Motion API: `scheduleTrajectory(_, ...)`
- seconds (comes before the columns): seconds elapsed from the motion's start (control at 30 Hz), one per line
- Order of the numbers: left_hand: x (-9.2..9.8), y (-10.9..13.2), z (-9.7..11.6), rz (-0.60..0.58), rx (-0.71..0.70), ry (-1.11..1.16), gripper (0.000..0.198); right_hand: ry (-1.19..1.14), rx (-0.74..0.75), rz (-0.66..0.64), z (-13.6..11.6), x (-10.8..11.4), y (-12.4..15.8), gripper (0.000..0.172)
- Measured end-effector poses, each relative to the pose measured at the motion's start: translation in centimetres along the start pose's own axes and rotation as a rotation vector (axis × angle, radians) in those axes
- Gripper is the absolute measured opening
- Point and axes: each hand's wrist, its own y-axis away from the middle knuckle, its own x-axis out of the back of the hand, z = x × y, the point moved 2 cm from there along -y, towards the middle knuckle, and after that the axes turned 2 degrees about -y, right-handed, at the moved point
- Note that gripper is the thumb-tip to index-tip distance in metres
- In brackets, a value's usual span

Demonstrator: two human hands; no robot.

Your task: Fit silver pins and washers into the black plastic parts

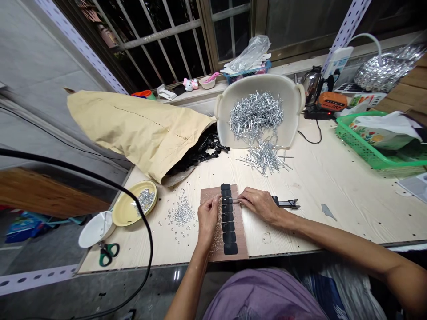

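Note:
My left hand [208,218] is pinched at the left edge of a strip of black rounded pads [228,226]; whatever its fingertips hold is too small to make out. The pads run in a column down a brown board [243,240]. From the right, my right hand [258,203] grips a thin metal pin [235,198], whose tip reaches over one of the upper pads. A small pale dot shows on that pad near the left fingertips. Beyond my right hand a black forked plastic piece [289,204] sticks out; I cannot tell whether the hand holds it.
Small clear beads [183,211] lie scattered left of the board, beside a yellow dish [120,209], a white bowl [95,231] and scissors [108,254]. Metal pins [267,158] spill from a tipped white basin [292,129]. A paper sack [140,129] holds black parts. A black cable [147,226] arcs at left.

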Motion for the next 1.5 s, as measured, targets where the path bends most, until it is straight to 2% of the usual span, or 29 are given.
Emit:
scheduleTrajectory(0.13,0.6,-0.4,0.4,0.041,-0.118,-0.140,0.019,0.002,-0.013,-0.008,0.2,0.0,0.1,0.021)
scheduleTrajectory(0.33,0.1,-0.2,0.0,-0.017,-0.280,-0.280,0.015,0.005,-0.035,-0.001,0.4,-0.1,0.3,0.022)
scheduleTrajectory(0.57,-0.1,0.6,-0.1,-0.076,-0.332,-0.348,0.011,-0.003,-0.044,0.012,0.1,-0.2,0.4,0.022)
scheduleTrajectory(0.67,0.0,0.2,-0.1,-0.043,-0.263,-0.230,0.008,-0.015,-0.050,0.032,-0.4,0.0,0.3,0.023)
scheduleTrajectory(0.83,-0.4,-0.5,-0.6,-0.081,0.084,0.103,0.028,-0.020,-0.003,0.014,-1.7,0.4,0.1,0.029)
scheduleTrajectory(0.9,-0.8,-0.4,-0.5,-0.087,0.161,0.245,0.033,-0.008,0.008,0.003,-2.1,0.4,-0.1,0.030)
scheduleTrajectory(1.1,-1.5,0.2,0.6,-0.097,0.248,0.473,0.035,0.053,0.001,0.002,-2.4,0.1,-0.5,0.031)
scheduleTrajectory(1.33,-1.4,0.2,0.5,-0.157,0.298,0.583,0.030,0.089,-0.002,0.002,-2.7,0.4,-0.5,0.030)
scheduleTrajectory(1.5,-1.2,0.2,0.3,-0.142,0.314,0.596,0.028,0.083,-0.013,-0.002,-2.7,0.3,-0.5,0.029)
